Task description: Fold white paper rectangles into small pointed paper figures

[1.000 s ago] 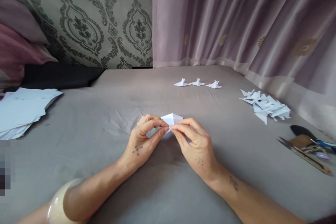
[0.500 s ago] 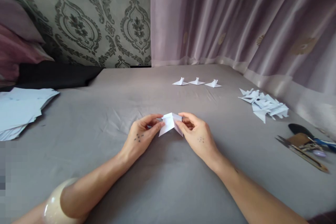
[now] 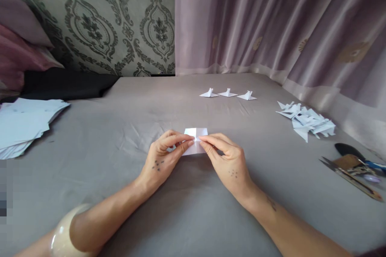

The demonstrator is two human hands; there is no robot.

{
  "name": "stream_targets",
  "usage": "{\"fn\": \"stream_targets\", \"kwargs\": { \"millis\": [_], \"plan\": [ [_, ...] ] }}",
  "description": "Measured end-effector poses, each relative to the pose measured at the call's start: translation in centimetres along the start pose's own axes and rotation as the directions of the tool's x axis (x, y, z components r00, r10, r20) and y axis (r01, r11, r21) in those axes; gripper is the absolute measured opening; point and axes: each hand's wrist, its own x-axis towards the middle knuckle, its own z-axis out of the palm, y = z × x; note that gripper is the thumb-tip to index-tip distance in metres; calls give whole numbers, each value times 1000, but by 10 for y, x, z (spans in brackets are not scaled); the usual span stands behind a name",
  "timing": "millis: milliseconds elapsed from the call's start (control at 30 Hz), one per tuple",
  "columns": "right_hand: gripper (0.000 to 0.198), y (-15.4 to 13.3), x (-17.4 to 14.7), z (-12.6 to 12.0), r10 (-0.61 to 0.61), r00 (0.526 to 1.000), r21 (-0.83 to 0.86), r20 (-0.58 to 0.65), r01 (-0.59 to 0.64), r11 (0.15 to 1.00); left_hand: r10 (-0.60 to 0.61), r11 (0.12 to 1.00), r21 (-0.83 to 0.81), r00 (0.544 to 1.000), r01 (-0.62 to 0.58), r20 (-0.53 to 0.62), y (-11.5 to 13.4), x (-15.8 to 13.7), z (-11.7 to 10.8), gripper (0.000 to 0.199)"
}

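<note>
A small white sheet of paper with crossing creases is between my two hands, low over the grey cloth. My left hand pinches it close to the centre, thumb and index fingertips together. From the other side my right hand pinches the paper the same way, and the fingertips of both hands almost meet at the middle crease. Part of the sheet is hidden behind the fingers.
Three folded paper figures stand in a row at the back. To the right lie a heap of folded papers, scissors and other small items. A stack of white paper is at the left, near a black cloth.
The paper was bent like a tent and held by its sides; now it lies more open and flatter. Both hands have moved inward to pinch near its centre.
</note>
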Motion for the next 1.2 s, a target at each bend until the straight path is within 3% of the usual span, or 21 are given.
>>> {"fn": "stream_targets", "kwargs": {
  "millis": [400,667,967,1200],
  "plan": [
    [14,-5,-5,6,-54,993,-35,-104,51,998,46,997,-66,999,-46,-6,2,-2,3,9],
    [12,-4,-3,7,2,998,-29,-58,-4,1000,-69,992,-104,998,67,-15,1,-2,4,7],
    [14,-6,-3,5,-62,994,-51,-87,58,997,-24,997,-75,999,25,21,4,-3,4,12],
    [15,-8,-3,6,-100,992,-65,-76,95,993,40,997,-61,999,-41,-13,-3,-2,6,8]
  ]
}}
